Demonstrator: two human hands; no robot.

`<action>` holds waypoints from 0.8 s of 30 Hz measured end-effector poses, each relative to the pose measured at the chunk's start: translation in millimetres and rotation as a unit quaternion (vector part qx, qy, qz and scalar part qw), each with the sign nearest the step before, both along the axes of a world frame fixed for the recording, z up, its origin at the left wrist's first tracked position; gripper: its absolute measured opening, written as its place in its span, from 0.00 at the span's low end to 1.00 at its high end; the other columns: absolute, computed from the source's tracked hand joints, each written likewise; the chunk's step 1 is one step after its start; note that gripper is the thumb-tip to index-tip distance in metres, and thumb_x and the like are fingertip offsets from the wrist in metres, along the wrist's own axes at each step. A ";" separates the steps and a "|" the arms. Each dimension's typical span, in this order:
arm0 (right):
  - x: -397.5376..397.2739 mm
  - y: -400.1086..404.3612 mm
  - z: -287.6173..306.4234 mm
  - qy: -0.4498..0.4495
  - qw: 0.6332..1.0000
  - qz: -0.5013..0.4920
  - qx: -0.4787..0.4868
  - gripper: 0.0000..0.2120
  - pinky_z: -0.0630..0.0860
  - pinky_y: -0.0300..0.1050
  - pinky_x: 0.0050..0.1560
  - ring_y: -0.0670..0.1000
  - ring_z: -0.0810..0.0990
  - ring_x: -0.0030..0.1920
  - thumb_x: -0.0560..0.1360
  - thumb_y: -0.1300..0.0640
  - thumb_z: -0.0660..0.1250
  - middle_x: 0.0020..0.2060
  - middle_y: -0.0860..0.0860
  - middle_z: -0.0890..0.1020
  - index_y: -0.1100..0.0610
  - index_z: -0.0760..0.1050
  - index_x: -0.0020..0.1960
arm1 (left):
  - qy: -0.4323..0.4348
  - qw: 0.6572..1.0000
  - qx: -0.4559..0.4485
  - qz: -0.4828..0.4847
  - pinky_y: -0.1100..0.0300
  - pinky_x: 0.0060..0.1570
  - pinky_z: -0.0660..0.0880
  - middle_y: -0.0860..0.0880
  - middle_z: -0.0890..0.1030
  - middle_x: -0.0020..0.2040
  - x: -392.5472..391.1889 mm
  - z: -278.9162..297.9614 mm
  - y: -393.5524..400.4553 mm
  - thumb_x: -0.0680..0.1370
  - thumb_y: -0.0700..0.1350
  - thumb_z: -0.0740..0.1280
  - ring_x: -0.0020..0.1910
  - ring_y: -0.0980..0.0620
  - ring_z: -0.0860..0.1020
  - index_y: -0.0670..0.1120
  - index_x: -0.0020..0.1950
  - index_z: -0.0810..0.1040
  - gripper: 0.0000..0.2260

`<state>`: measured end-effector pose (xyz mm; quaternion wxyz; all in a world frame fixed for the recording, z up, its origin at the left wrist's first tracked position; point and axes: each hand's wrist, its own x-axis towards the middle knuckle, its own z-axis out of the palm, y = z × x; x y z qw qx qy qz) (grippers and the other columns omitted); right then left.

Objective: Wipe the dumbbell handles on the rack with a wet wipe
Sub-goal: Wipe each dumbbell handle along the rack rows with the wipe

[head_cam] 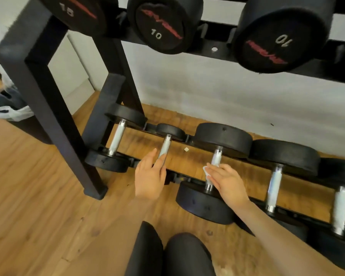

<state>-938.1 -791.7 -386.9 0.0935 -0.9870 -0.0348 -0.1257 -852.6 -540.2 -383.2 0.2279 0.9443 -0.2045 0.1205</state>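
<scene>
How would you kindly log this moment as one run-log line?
stage: wiping | right hand: presses wet wipe on third handle | left hand: grips second handle | rack: lower tier
</scene>
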 end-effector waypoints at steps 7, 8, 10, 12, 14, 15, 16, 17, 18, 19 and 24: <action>36.5 -23.8 -39.4 -0.123 0.991 0.045 -0.006 0.16 0.78 0.55 0.53 0.59 0.81 0.55 0.71 0.59 0.75 0.56 0.52 0.83 0.57 0.82 0.58 | -0.055 0.998 -0.003 -0.032 0.39 0.59 0.76 0.39 0.76 0.67 28.1 -70.8 7.3 0.76 0.39 0.71 0.65 0.39 0.76 0.44 0.65 0.80 0.17; 41.0 -26.1 -39.4 -0.142 0.988 0.059 -0.029 0.14 0.78 0.55 0.54 0.59 0.80 0.55 0.72 0.57 0.73 0.57 0.52 0.83 0.57 0.82 0.58 | -0.061 0.998 -0.008 -0.032 0.39 0.59 0.76 0.40 0.76 0.68 29.1 -75.5 8.8 0.75 0.38 0.73 0.65 0.39 0.76 0.44 0.66 0.79 0.19; 51.0 -34.5 -41.6 -0.170 0.981 0.077 -0.058 0.17 0.71 0.49 0.57 0.55 0.76 0.58 0.78 0.51 0.61 0.58 0.52 0.83 0.57 0.82 0.59 | -0.077 0.996 -0.011 -0.037 0.40 0.60 0.75 0.40 0.75 0.69 34.7 -84.5 10.7 0.76 0.39 0.72 0.66 0.40 0.75 0.44 0.66 0.79 0.18; 59.2 -41.9 -46.6 -0.176 0.980 0.064 -0.068 0.19 0.66 0.45 0.56 0.52 0.72 0.57 0.79 0.49 0.57 0.58 0.51 0.82 0.56 0.81 0.60 | -0.081 0.996 -0.017 -0.034 0.41 0.61 0.75 0.40 0.75 0.69 42.3 -92.1 8.4 0.79 0.43 0.65 0.66 0.40 0.75 0.45 0.67 0.78 0.16; 59.3 -43.9 -52.1 -0.172 0.982 0.048 -0.060 0.18 0.66 0.45 0.54 0.51 0.72 0.56 0.78 0.52 0.58 0.58 0.51 0.83 0.55 0.81 0.60 | -0.076 0.997 -0.024 -0.017 0.42 0.62 0.74 0.40 0.75 0.69 39.9 -97.5 2.7 0.80 0.47 0.59 0.66 0.40 0.75 0.44 0.67 0.78 0.19; 58.8 -43.5 -54.8 -0.172 0.983 0.037 -0.048 0.18 0.67 0.45 0.55 0.51 0.72 0.56 0.77 0.52 0.59 0.58 0.51 0.82 0.55 0.81 0.60 | -0.074 0.997 -0.026 -0.009 0.42 0.61 0.74 0.40 0.75 0.68 37.6 -99.5 -0.6 0.80 0.48 0.58 0.66 0.40 0.75 0.44 0.67 0.78 0.19; 57.9 -42.5 -55.2 -0.168 0.985 0.028 -0.036 0.18 0.68 0.46 0.55 0.51 0.73 0.57 0.77 0.52 0.59 0.58 0.51 0.82 0.55 0.81 0.60 | -0.074 0.997 -0.026 -0.001 0.43 0.61 0.74 0.40 0.76 0.68 35.1 -100.5 -3.7 0.80 0.49 0.58 0.65 0.40 0.76 0.44 0.66 0.78 0.19; 57.3 -41.2 -55.4 -0.162 0.986 0.020 -0.024 0.18 0.71 0.48 0.56 0.52 0.74 0.57 0.77 0.52 0.59 0.58 0.51 0.82 0.55 0.80 0.61 | -0.073 0.997 -0.025 0.008 0.42 0.60 0.75 0.39 0.76 0.67 34.1 -100.4 -5.7 0.80 0.49 0.58 0.65 0.39 0.76 0.44 0.66 0.79 0.19; 56.5 -39.0 -56.0 -0.154 0.988 0.012 -0.009 0.17 0.74 0.50 0.56 0.53 0.76 0.57 0.78 0.52 0.59 0.58 0.51 0.82 0.55 0.80 0.61 | -0.070 0.997 -0.023 0.017 0.42 0.60 0.75 0.39 0.76 0.68 34.7 -100.7 -6.8 0.79 0.49 0.58 0.65 0.39 0.76 0.44 0.66 0.79 0.19; 56.3 -37.3 -57.9 -0.150 0.989 0.005 0.005 0.17 0.76 0.53 0.56 0.54 0.77 0.57 0.78 0.52 0.59 0.58 0.51 0.82 0.55 0.80 0.62 | -0.067 0.997 -0.021 0.025 0.41 0.61 0.75 0.39 0.76 0.68 35.6 -101.5 -7.3 0.79 0.49 0.58 0.66 0.39 0.75 0.44 0.66 0.78 0.19; 58.8 -32.8 -59.0 -0.160 0.986 -0.015 0.038 0.17 0.75 0.52 0.55 0.52 0.76 0.57 0.78 0.52 0.60 0.57 0.50 0.83 0.55 0.80 0.61 | -0.088 0.995 -0.024 0.046 0.42 0.62 0.73 0.40 0.75 0.69 34.9 -107.4 -9.9 0.78 0.49 0.59 0.67 0.39 0.75 0.43 0.66 0.79 0.20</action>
